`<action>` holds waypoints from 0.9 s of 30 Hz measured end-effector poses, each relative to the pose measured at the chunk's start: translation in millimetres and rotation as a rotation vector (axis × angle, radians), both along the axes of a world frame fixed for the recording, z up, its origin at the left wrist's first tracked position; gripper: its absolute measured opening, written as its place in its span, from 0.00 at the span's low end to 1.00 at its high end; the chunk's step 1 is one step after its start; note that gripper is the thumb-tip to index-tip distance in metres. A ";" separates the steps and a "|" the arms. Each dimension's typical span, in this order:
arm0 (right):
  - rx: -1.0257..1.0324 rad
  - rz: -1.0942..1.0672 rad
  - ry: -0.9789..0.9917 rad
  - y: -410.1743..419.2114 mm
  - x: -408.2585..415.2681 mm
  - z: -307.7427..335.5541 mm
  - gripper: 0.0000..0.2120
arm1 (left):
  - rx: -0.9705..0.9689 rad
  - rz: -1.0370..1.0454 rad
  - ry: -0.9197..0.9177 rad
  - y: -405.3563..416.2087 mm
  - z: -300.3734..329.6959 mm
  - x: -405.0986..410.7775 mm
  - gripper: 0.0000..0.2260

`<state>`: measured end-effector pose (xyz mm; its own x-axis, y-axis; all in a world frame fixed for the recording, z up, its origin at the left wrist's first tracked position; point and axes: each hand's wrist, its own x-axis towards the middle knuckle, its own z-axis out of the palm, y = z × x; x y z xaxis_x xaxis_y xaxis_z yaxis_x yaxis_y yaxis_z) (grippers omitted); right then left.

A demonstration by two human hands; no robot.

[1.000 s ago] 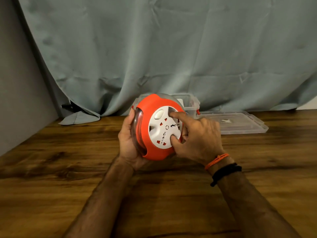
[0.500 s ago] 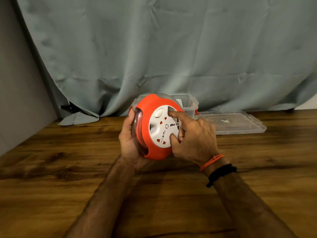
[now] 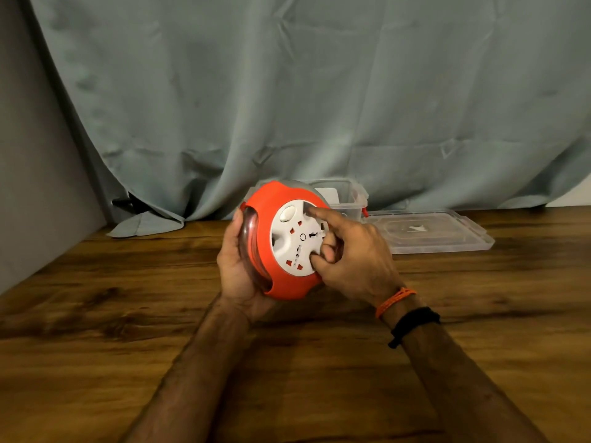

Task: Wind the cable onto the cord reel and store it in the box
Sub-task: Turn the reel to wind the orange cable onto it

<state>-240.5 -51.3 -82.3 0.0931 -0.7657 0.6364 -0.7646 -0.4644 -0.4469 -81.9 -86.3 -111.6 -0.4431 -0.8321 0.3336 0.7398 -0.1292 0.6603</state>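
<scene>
The round orange cord reel with a white socket face is held upright above the wooden table. My left hand cups it from the left and underneath, fingers behind its clear rim. My right hand is on the white face, index finger in a recess near the top, thumb low on the face, other fingers curled. Orange cable shows wound inside the clear rim. The clear plastic box stands open behind the reel, partly hidden by it.
The box's clear lid lies flat on the table to the right of the box. A grey-green curtain hangs along the table's back edge. A grey wall closes the left side. The wooden table stretches wide in front.
My right hand has turned on the white face, the thumb sliding lower and leftward while the index finger stays near the top. The reel stays in the left hand.
</scene>
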 end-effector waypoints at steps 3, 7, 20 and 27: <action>-0.009 0.026 -0.133 -4.4 -2.0 -2.6 0.27 | -0.008 -0.014 0.019 2.2 2.9 0.0 0.32; -0.052 -0.101 -0.266 -5.7 -2.6 -4.1 0.13 | -0.026 -0.070 0.089 1.8 4.0 3.8 0.34; 0.366 0.043 -0.902 -21.5 5.9 -10.4 0.19 | 0.023 -0.165 0.075 -1.0 1.6 14.7 0.35; 0.274 0.223 -1.073 -21.0 12.0 -12.0 0.12 | -0.004 -0.270 0.054 -3.2 -2.9 15.4 0.34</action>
